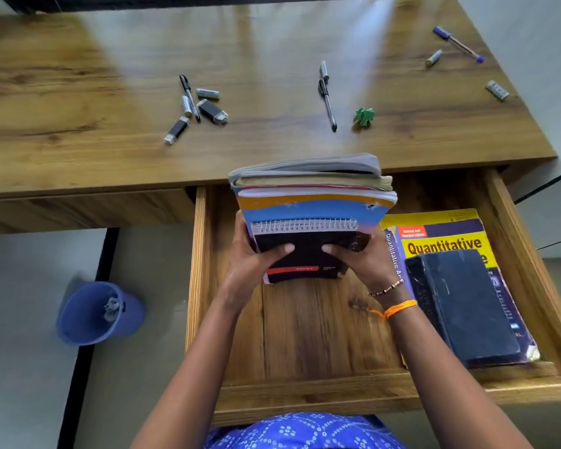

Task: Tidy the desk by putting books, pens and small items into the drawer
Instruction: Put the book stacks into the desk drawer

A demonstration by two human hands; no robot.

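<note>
A stack of books and notebooks (311,209), black spiral pad nearest me, hangs over the open wooden drawer (305,322). My left hand (256,257) grips its left side and my right hand (360,257) grips its right side, thumbs on the black cover. In the drawer's right part lies a yellow "Quantitative" book (447,234) with a dark blue book (463,306) on top. On the desk (78,108) lie a black pen (190,97), another pen (327,98), a purple marker (459,43), USB sticks (177,129) and batteries (208,93).
A green crumpled paper (364,116) sits by the middle pen. A small battery (433,58) and a silver item (497,90) lie at the desk's right. A blue bin (98,312) with crumpled paper stands on the floor to the left.
</note>
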